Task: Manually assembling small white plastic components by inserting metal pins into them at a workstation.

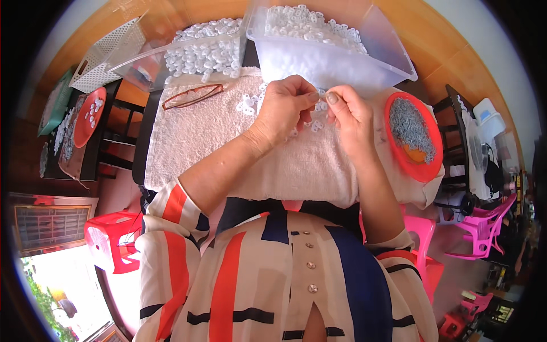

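My left hand (285,108) and my right hand (350,114) meet over a towel-covered table, fingertips nearly touching. Thumb and forefinger of the left are pinched on a small white plastic piece (321,95). The right hand's fingers are pressed together beside it; whatever they grip is too small to make out. Under and around the hands, several loose white plastic pieces (249,104) lie on the pale pink towel (196,137). Right of my right hand stands a red oval basin (424,172) holding a heap of small grey metal parts (411,128).
Two clear plastic bins, one at the back left (145,62) and one at the back centre (336,62), hold many white pieces. Brown-framed glasses (192,96) rest on the towel. A red plate (85,134) sits on a left side table; red (102,245) and pink (481,231) plastic seats stand around.
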Demonstrator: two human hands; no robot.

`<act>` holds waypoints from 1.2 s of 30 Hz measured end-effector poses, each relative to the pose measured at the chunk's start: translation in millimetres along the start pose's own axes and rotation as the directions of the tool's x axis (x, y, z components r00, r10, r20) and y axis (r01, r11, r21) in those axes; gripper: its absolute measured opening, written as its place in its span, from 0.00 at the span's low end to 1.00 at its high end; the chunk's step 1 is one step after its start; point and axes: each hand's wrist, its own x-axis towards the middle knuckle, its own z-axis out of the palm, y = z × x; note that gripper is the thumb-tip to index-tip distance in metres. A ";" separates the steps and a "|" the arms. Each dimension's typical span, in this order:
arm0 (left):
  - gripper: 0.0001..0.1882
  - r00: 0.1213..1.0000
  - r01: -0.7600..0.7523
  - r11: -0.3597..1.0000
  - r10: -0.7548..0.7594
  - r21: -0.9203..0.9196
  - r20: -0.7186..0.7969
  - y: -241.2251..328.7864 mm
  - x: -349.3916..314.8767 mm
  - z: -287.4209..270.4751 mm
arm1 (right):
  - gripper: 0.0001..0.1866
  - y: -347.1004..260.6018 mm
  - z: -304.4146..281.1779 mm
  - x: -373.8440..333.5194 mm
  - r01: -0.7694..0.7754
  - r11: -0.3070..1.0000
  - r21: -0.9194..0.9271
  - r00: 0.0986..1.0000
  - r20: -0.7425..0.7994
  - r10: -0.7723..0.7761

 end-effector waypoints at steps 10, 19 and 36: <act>0.05 0.998 -0.017 0.999 0.019 0.052 -0.055 0.3 -2.3 3.9 | 0.08 4.8 2.5 0.7 0.171 0.960 -0.222 0.984 -0.003 -0.177; 0.05 0.996 -0.030 0.999 0.028 -0.020 -0.086 -1.5 -6.9 7.9 | 0.07 4.6 7.0 -4.2 0.084 0.991 -0.108 0.996 0.025 -0.082; 0.05 0.998 -0.055 0.957 0.055 0.284 0.007 2.5 -1.3 -3.8 | 0.09 1.8 5.1 -2.3 -0.073 0.997 0.026 0.997 0.040 0.072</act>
